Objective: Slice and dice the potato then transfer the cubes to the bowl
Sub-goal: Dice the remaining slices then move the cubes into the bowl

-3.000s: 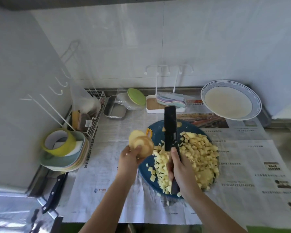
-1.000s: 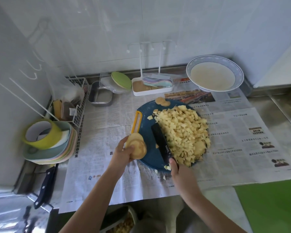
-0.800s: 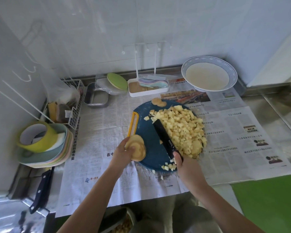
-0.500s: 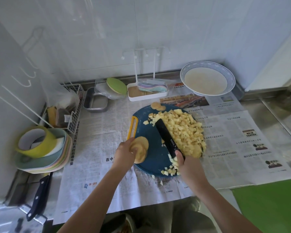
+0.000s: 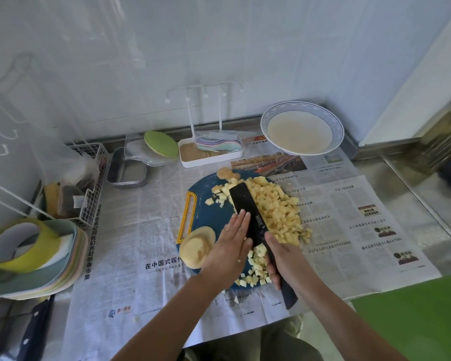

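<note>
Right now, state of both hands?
Left hand: open, fingers straight, beside the knife blade.
Right hand: gripping the knife handle.

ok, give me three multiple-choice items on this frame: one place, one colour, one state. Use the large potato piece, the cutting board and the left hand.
1. The large potato piece lies:
A) at the cutting board, on its left edge
B) on a stove
C) in a sink

2. The cutting board is:
A) white
B) blue
C) red

3. The left hand is:
A) curled round the potato piece
B) clenched in a fist
C) flat, fingers straight, by the knife blade

Answers:
1 A: it rests partly over that edge.
2 B: blue shows around the cubes.
3 C: its straight fingers lie alongside the black blade.
</note>
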Available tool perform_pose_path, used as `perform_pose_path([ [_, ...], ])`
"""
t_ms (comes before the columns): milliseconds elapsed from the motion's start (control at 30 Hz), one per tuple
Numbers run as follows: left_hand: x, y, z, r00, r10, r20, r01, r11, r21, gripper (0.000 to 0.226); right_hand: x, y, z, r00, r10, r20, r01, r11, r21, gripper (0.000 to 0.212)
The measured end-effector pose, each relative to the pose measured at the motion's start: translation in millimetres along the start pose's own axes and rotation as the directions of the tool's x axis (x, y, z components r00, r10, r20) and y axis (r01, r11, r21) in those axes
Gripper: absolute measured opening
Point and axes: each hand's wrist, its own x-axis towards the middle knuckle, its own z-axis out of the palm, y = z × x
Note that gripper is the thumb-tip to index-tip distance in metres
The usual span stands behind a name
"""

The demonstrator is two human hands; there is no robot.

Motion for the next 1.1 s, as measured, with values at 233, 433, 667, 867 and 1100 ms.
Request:
perform_pose_path([
  [233,18,-6,2,0.998,-0.06,0.008,0.057,0.976,0.211,0.05,-5,-2,-19,0.996,0.019,-0.083,-0.009,0.993,0.118,0.053],
  [433,35,-6,-22,0.927,-0.227,-0.299,0.216,0.974,-0.071,0.019,-1,2,-38,0.98,-0.153,-0.128,0.141,0.985,-0.096,0.059],
  [667,98,-34,-63,0.904,-0.367,-0.221,0.365,0.93,-0.051,0.031,12,-2,-38,0.962,-0.236,-0.141,0.203,0.956,-0.213,0.059],
  [867,89,-41,-91,0.873,-0.473,0.117,0.438,0.867,0.235,0.064,10,-12,-29,0.964,-0.257,-0.07,0.227,0.93,-0.288,0.053],
  [1100,-4,-52,-85,0.83,-0.425,0.361,0.251,0.863,0.438,0.126,-5,18,9,0.967,-0.251,0.051,0.248,0.864,-0.439,0.05],
])
